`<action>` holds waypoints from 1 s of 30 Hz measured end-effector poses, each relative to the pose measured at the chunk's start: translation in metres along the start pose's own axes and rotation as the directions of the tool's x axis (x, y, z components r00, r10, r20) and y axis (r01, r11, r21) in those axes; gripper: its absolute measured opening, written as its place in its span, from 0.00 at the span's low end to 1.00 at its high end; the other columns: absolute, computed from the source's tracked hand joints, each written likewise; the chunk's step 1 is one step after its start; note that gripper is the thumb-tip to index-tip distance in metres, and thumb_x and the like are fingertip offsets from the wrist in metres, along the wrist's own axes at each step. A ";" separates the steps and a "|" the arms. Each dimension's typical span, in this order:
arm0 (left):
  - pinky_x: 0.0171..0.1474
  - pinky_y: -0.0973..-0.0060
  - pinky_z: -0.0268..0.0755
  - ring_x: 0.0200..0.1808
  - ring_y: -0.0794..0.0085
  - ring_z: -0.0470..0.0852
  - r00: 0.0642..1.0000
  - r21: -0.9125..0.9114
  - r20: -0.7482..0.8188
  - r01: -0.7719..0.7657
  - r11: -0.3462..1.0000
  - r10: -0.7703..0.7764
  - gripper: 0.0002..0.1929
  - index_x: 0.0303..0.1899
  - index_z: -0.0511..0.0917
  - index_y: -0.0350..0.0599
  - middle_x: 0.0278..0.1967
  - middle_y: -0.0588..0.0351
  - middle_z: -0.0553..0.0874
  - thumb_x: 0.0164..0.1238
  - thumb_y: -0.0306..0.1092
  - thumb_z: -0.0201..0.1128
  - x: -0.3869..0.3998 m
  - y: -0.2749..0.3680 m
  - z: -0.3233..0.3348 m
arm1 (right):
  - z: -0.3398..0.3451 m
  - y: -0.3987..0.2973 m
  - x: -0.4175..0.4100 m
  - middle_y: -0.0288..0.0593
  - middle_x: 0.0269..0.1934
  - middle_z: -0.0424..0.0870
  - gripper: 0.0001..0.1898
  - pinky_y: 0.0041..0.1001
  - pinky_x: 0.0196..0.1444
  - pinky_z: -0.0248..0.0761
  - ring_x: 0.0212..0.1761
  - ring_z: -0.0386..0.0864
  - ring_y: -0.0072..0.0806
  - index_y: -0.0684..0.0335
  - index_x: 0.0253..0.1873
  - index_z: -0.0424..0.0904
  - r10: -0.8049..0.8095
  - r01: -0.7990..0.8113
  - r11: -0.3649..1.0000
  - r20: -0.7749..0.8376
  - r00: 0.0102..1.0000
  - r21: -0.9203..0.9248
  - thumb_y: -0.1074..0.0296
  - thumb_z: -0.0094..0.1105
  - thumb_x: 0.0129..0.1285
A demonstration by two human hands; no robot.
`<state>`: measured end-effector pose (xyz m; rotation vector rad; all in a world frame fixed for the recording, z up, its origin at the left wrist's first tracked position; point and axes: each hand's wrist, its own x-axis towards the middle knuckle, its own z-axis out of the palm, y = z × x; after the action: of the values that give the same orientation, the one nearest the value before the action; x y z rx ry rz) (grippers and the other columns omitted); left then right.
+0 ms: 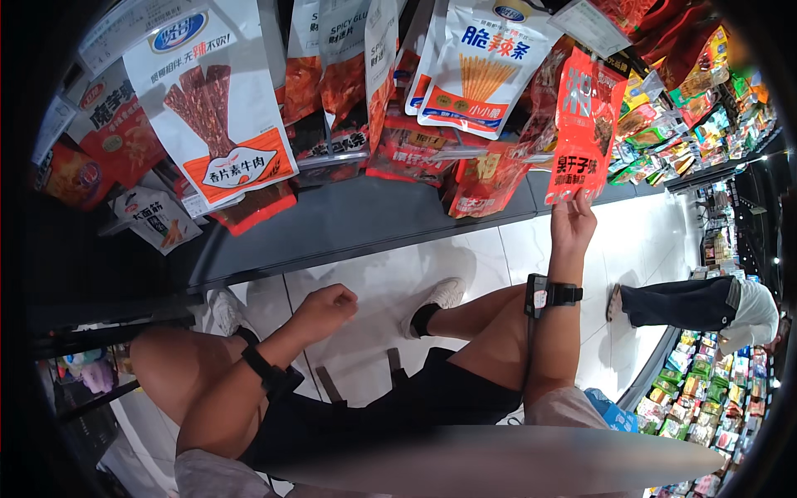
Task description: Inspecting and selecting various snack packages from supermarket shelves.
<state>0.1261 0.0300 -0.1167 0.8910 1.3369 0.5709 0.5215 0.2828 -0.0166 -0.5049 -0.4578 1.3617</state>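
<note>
At the right of the rack, my right hand (573, 225) has its fingers and thumb on the bottom edge of a red snack packet (586, 127), which hangs upright below a price tag. My left hand (328, 309) is loosely curled over the floor, near my left knee, and touches no packet; its palm side is hidden. Left of the red packet hangs a white snack bag with a picture of sticks (482, 75). A larger white bag with a picture of dark red strips (215, 118) hangs at the upper left. Both wrists wear black strapped devices.
A dark shelf base (373, 227) runs below the hanging packets. A small white packet (159, 218) hangs low at the left. Another person in dark trousers (679, 303) stands in the aisle at the right. Beyond them, more snack packets (697, 389) fill a slanted display.
</note>
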 end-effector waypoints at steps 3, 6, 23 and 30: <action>0.48 0.76 0.74 0.42 0.75 0.85 0.999 0.013 -0.015 0.030 0.999 -0.029 0.12 0.49 0.79 0.37 0.41 0.55 0.85 0.71 0.33 0.63 -0.001 0.003 0.000 | 0.000 0.002 -0.001 0.52 0.64 0.75 0.20 0.44 0.69 0.70 0.65 0.74 0.40 0.65 0.69 0.67 -0.015 0.014 1.000 -0.017 1.000 -0.019 0.75 0.53 0.75; 0.49 0.76 0.74 0.42 0.75 0.85 1.000 0.028 -0.015 0.009 1.000 -0.008 0.12 0.50 0.80 0.37 0.40 0.55 0.85 0.71 0.34 0.63 0.000 -0.002 0.000 | 0.000 0.002 -0.001 0.50 0.63 0.76 0.20 0.43 0.69 0.70 0.64 0.75 0.39 0.65 0.69 0.67 -0.016 0.017 1.000 0.070 0.997 -0.009 0.74 0.52 0.75; 0.47 0.74 0.77 0.42 0.71 0.86 0.998 -0.007 -0.021 -0.058 0.998 0.058 0.15 0.49 0.80 0.35 0.40 0.53 0.86 0.69 0.38 0.63 -0.001 -0.019 -0.006 | -0.006 -0.023 -0.001 0.50 0.67 0.74 0.23 0.47 0.71 0.67 0.68 0.72 0.40 0.61 0.71 0.66 -0.102 0.110 0.991 0.106 0.989 -0.079 0.77 0.53 0.74; 0.50 0.76 0.75 0.42 0.73 0.85 0.999 0.012 -0.020 -0.045 0.999 0.045 0.12 0.48 0.78 0.35 0.38 0.55 0.85 0.71 0.33 0.62 -0.009 -0.018 -0.009 | -0.010 -0.030 0.001 0.50 0.67 0.74 0.22 0.45 0.72 0.68 0.68 0.72 0.40 0.62 0.71 0.66 -0.142 0.158 0.980 0.128 0.982 -0.122 0.76 0.52 0.74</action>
<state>0.1133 0.0147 -0.1265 0.9288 1.3423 0.6085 0.5514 0.2785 -0.0071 -0.4883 -0.6735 1.2250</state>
